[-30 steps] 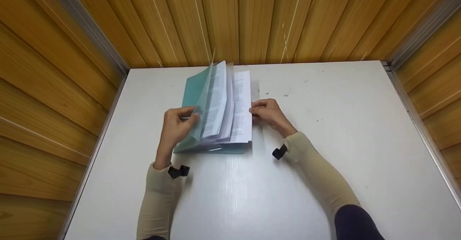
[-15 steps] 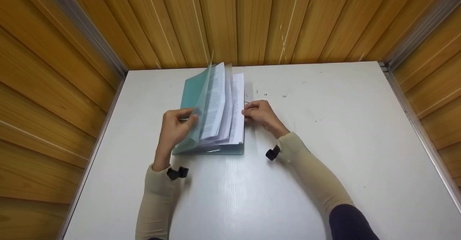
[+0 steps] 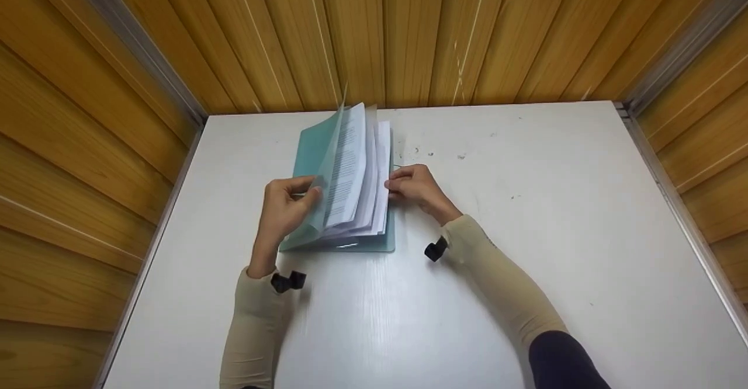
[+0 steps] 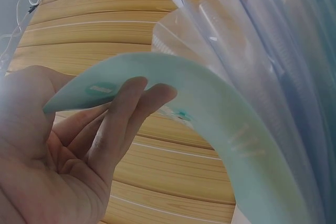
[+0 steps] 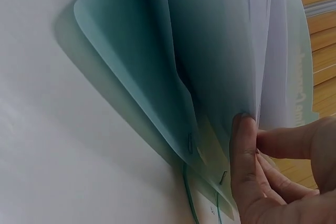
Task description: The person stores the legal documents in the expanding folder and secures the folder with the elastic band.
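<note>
A teal plastic folder (image 3: 318, 143) lies partly opened at the far middle of the table, its pages fanned upward. My left hand (image 3: 286, 202) pinches the bent translucent front cover (image 4: 163, 72) between thumb and fingers. Printed sheets (image 3: 346, 173) and clear plastic sleeves (image 4: 231, 30) stand between the covers. At the folder's right side, my right hand (image 3: 418, 187) pinches the edge of the rightmost white pages (image 3: 383, 173), thumb on one face and fingers on the other. Beneath them the teal back cover (image 5: 126, 61) shows, with a thin green elastic cord (image 5: 189, 192) at its edge.
The white table (image 3: 514, 249) extends around the folder, with small dark marks (image 3: 461, 156) to its right. Wood-panelled walls (image 3: 409, 38) rise behind and on both sides. A black wrist camera (image 3: 435, 250) sits on each sleeve.
My right hand has moved left, bringing the pages' edge inward so they stand steeper and more of the back cover shows. The left hand and front cover hold nearly still.
</note>
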{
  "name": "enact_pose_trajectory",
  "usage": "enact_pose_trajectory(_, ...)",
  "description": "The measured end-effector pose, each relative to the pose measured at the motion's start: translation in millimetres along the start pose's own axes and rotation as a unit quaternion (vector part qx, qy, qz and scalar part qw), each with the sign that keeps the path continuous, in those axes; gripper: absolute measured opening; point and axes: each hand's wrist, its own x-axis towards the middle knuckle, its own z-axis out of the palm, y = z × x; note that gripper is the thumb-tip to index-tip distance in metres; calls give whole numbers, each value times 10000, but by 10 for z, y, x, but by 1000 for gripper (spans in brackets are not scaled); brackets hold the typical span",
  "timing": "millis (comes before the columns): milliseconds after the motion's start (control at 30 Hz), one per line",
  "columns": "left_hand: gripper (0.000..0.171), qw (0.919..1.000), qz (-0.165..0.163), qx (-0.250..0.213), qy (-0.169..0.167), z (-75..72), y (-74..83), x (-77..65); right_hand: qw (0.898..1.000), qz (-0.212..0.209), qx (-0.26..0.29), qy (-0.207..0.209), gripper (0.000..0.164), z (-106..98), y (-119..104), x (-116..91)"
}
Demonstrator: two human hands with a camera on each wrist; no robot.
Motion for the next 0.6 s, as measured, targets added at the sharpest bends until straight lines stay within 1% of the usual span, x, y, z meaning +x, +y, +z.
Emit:
enact_pose_trajectory(233,27,10000,-40,18,-1,-1,-2,-11,9991,-81,-421,57,19,22,16,18)
enact_pose_trajectory(400,27,10000,8,-42,-28,-5,-8,-6,9956,-162,-915,147,22,48,-5,21)
enact_pose_trajectory(500,27,10000,15,-42,-36,-5,-8,-4,9930,-176,-1160,137,24,77,-36,19)
enact_pose_trajectory(600,27,10000,6,-10,-35,-7,-5,-3,9923,-146,-1229,57,27,106,-56,32)
